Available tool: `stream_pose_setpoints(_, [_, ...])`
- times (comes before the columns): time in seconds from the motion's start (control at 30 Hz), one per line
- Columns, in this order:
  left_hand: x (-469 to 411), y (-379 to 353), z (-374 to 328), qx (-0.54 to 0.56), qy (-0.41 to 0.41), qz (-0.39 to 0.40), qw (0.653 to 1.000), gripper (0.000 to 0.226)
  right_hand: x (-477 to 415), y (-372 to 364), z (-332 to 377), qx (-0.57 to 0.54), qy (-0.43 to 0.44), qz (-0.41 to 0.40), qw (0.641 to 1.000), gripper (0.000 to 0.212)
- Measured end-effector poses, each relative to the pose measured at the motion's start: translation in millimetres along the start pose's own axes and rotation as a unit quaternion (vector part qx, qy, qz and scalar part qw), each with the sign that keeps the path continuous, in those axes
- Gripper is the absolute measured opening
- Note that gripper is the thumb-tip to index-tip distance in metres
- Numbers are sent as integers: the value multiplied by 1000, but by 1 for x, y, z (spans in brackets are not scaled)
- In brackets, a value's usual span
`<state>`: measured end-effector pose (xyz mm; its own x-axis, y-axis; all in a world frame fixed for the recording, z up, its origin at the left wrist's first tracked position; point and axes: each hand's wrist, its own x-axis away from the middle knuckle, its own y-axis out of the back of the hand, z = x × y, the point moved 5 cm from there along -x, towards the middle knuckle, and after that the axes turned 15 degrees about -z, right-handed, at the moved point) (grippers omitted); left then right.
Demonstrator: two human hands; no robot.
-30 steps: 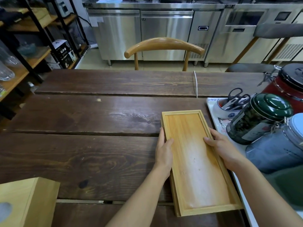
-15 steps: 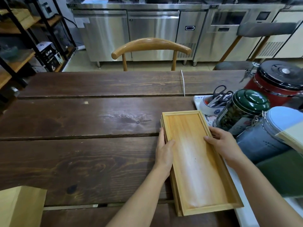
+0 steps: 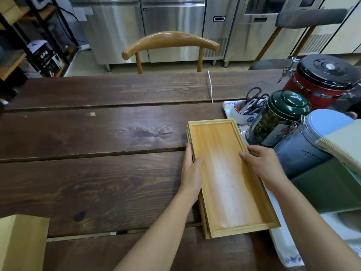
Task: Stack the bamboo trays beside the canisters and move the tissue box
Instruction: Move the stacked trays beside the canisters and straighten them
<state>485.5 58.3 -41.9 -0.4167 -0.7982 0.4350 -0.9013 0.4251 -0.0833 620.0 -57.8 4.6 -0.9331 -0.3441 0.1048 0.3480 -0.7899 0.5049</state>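
A stack of bamboo trays (image 3: pixel 226 178) lies lengthwise on the dark wooden table (image 3: pixel 97 153), its right edge against a white patterned tray (image 3: pixel 283 237). My left hand (image 3: pixel 192 169) grips the stack's left side, thumb over the rim. My right hand (image 3: pixel 261 163) holds the right rim, thumb inside. Three canisters stand just right of the stack: green-lidded (image 3: pixel 279 118), blue-lidded grey (image 3: pixel 310 145), red with black lid (image 3: pixel 322 81). The wooden tissue box (image 3: pixel 21 243) sits at the bottom left corner, partly cut off.
A white bowl with scissors (image 3: pixel 248 110) stands behind the green canister. A pile of pale sheets (image 3: pixel 343 145) and a dark green box (image 3: pixel 328 188) sit at the right. A white cord (image 3: pixel 210 85) crosses the far table. A wooden chair (image 3: pixel 170 44) faces me; shelving stands left.
The view has shifted slightly to the right, showing more of the canisters and pale sheets. Both hands stay on the sides of the tray stack, which has barely moved.
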Motion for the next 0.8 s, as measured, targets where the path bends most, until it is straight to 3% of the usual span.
stream_pose_setpoints(0.17, [15,8,13,-1,13,19,1000,59,20,6,0,-35,-1,15,999,36])
stream_pose_setpoints(0.37, [45,18,34,-11,12,41,999,68,44,13,-24,-89,-59,89,990,51])
stream_pose_setpoints(0.47, [49,17,37,-18,12,39,999,81,49,14,-23,-98,-54,90,990,50])
stream_pose_setpoints(0.67, [53,16,37,-18,23,33,999,77,51,11,-22,-91,-47,61,993,52])
stream_pose_setpoints(0.8, [66,21,34,-23,22,56,998,86,53,13,-24,-94,-55,75,991,48])
